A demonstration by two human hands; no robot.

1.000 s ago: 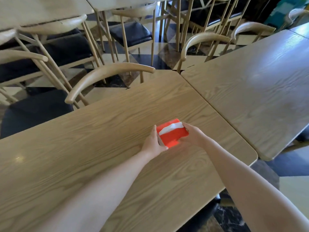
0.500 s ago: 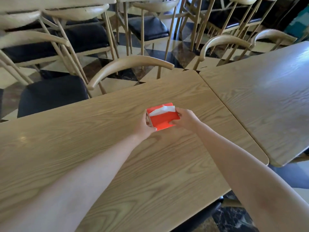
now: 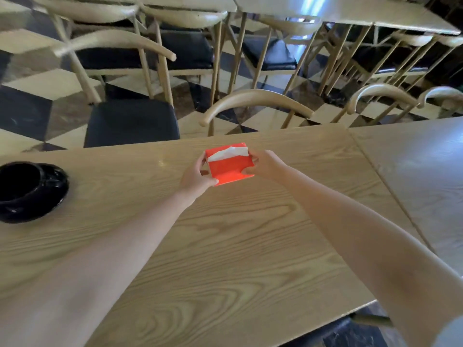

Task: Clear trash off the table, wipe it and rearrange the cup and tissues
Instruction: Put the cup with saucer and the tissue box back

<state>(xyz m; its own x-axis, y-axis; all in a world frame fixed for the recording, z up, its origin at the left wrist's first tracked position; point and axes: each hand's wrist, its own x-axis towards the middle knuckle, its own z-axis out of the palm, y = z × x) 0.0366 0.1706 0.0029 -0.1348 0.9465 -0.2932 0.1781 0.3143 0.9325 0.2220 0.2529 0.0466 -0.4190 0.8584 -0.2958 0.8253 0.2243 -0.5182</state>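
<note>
An orange tissue pack (image 3: 230, 167) with a white tissue sticking out of its top is held between both hands near the far edge of the wooden table (image 3: 225, 246). My left hand (image 3: 196, 175) grips its left side and lower corner. My right hand (image 3: 265, 164) grips its right side. Whether the pack touches the table I cannot tell. A black cup on a black saucer (image 3: 30, 190) stands at the table's left, well apart from both hands.
A second wooden table (image 3: 421, 176) adjoins on the right. Wooden chairs with black seats (image 3: 130, 121) stand along the far edge, one curved backrest (image 3: 255, 101) just behind the pack. More chairs and tables fill the checkered floor beyond.
Both hands have carried the tissue pack toward the table's far edge. The view has swung left, so the black cup and saucer have come into sight.
</note>
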